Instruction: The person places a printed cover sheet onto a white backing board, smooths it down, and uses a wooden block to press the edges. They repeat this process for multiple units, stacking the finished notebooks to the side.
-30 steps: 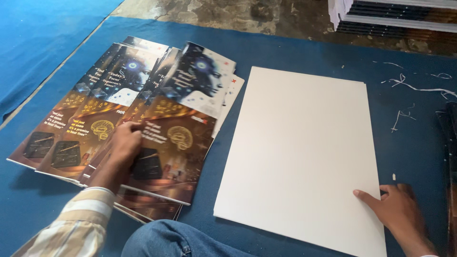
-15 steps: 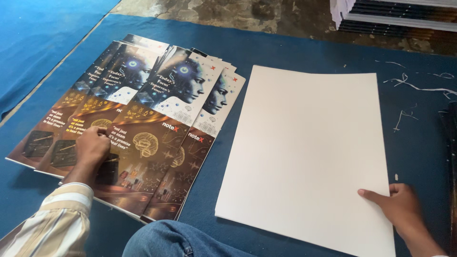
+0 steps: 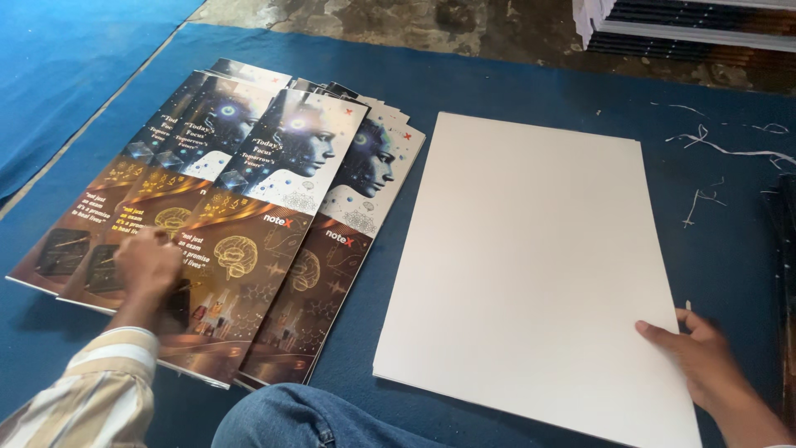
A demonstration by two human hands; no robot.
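Head view: blue felt floor mat (image 3: pixel 514 75)
Left hand (image 3: pixel 148 265): fingers curled, pressing fanned glossy printed cover sheets (image 3: pixel 274 241)
Right hand (image 3: pixel 705 361): relaxed, flat on matte white rectangular card stack (image 3: pixel 531 265)

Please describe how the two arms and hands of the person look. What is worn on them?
The left hand is bare, and its arm wears a long sleeve with broad cream, yellow and grey stripes, ending in a cuff at the wrist. The right hand is bare too; no sleeve shows on it. No rings, watch or gloves are visible.
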